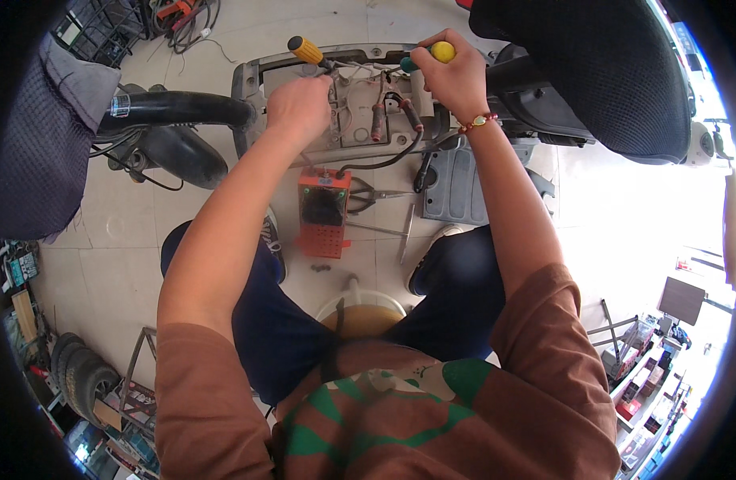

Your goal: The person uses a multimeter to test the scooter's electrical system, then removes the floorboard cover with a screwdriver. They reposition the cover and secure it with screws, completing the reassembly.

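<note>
My left hand (300, 108) is closed at the left of the scooter's exposed floor frame (249, 78); what its fingers grip is hidden. A yellow-and-black screwdriver (305, 50) lies tilted just beyond them. My right hand (452, 80) grips a yellow-and-green screwdriver (442, 52) over the frame's right side. Between my hands, red-and-black handled tool ends (378, 120), perhaps clamps, rest on the grey casing, with a black cable running down to an orange boxy device (324, 212) on the floor.
Pliers (372, 196), a T-handled tool (406, 236) and a grey plastic panel (452, 192) lie on the tiled floor. The scooter's seat (592, 72) overhangs at right. I am on a low stool (360, 316). Tires (80, 368), racks and cluttered shelves (640, 384) line the edges.
</note>
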The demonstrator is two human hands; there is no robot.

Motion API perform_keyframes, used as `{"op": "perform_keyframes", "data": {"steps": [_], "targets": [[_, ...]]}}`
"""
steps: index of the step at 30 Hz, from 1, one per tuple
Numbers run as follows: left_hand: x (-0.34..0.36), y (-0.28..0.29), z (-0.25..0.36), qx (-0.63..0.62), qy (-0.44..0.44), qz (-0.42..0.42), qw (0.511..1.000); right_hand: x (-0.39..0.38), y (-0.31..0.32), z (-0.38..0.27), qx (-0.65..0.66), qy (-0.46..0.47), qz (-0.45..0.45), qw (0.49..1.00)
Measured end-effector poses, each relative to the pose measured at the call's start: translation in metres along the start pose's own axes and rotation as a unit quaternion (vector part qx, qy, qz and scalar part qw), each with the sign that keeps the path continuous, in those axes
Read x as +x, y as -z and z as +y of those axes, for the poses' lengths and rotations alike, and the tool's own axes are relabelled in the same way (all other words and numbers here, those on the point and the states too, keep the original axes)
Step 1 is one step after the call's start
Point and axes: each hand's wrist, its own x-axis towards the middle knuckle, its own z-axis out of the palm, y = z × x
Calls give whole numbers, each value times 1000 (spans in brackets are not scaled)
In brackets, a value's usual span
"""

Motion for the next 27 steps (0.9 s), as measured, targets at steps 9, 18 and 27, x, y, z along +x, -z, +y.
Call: {"op": "perform_keyframes", "data": {"steps": [9,18,27], "targets": [[-1,4,1,-6,6,-3,1000,1,-2,4,2,16,2,1000],[-1,6,2,-2,12,-11,1000,2,-2,4,-4,26,-9,1000],[-1,6,0,0,4,-8,1000,1,-3,3,-6,38,-18,999]]}}
